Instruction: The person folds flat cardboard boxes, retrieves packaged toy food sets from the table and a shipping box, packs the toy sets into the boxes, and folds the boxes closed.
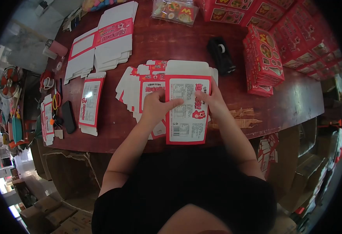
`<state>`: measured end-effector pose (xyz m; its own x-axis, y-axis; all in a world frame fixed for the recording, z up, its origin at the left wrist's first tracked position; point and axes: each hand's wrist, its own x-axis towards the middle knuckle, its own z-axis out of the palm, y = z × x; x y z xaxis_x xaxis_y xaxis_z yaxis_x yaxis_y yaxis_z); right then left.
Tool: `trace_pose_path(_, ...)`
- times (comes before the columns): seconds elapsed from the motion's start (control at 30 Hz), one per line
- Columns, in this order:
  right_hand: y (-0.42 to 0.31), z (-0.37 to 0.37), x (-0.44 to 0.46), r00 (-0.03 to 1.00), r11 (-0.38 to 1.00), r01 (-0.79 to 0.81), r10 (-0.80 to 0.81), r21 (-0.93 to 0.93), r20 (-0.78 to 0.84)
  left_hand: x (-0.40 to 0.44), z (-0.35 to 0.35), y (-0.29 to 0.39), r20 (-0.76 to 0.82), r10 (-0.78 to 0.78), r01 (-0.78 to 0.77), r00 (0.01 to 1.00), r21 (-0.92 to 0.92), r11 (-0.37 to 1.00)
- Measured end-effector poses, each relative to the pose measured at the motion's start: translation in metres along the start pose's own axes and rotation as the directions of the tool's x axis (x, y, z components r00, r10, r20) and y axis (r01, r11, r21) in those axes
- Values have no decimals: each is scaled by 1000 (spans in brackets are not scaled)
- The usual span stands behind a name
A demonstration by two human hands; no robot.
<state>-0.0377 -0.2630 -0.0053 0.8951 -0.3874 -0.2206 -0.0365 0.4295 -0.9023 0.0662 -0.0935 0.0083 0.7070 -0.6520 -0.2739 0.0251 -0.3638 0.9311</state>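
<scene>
A red-edged white printed carton (188, 113) is in front of me, its plain white flap extending at the top. My left hand (157, 106) grips its left side, thumb lying across the printed face and the other fingers partly hidden. On the right edge, my right hand (215, 102) is closed with the thumb on the front and fingers behind. Beneath and to the left of this carton, several flat cartons (131, 89) lie in a fanned pile. Whether the held carton is flat or partly opened out I cannot tell.
Flat carton stacks (114, 33) lie at the back left, with another carton stack (89, 103) nearer. A black tape dispenser (221, 56) stands right of centre. Filled red boxes (264, 56) are piled at right. Scissors (56, 99) and a black case (68, 117) lie left.
</scene>
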Motion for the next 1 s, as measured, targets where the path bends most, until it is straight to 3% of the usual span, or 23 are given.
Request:
trace_pose_path(0.07, 10, 12, -3, 948, 963, 266, -270, -46, -167, 2, 7, -15, -53, -8, 9, 999, 24, 1000)
trace_pose_path(0.1, 13, 11, -3, 946, 955, 280, -291, -97, -145, 3, 10, -21, -81, -10, 13, 997, 34, 999)
trace_pose_path(0.2, 24, 2, -2, 972, 969, 225, -230, -101, -43, 2, 13, -33, -181, 116, -119, 977, -2, 993)
trace_pose_path(0.27, 34, -9, 2, 987, 970, 160, -155, -183, 41, 6, 18, -34, -229, 344, -356, 910, -10, 934)
trace_pose_path(0.33, 36, -10, 4, 991, 958, 128, -110, -258, 80, 5, 18, -41, -197, 413, -416, 889, 27, 909)
trace_pose_path(0.43, 38, -19, 12, 984, 964, 133, -100, -232, 149, 7, 11, -53, -112, 232, -250, 966, -197, 948)
trace_pose_path(0.53, 33, -15, 13, 884, 738, 466, -411, -488, 223, 14, 7, -69, -148, 248, -282, 957, -297, 912)
trace_pose_path(0.63, 21, 9, 0, 943, 934, 308, -325, -182, -68, 20, 4, -78, -223, 413, -431, 883, -36, 902)
trace_pose_path(0.73, 30, -10, 6, 927, 893, 374, -358, -250, 111, 16, 23, -59, -387, 404, -547, 829, -410, 730)
trace_pose_path(0.83, 20, -7, 4, 971, 950, 236, -219, -207, 99, 16, 16, -54, -296, 485, -566, 823, -348, 748)
trace_pose_path(0.93, 2, 6, -2, 985, 926, 170, -157, -338, 65, 15, 11, -47, -222, 336, -383, 915, -224, 896)
trace_pose_path(1.0, -1, 7, 0, 991, 953, 134, -129, -273, 37, 12, 12, -34, -211, 317, -361, 925, -226, 905)
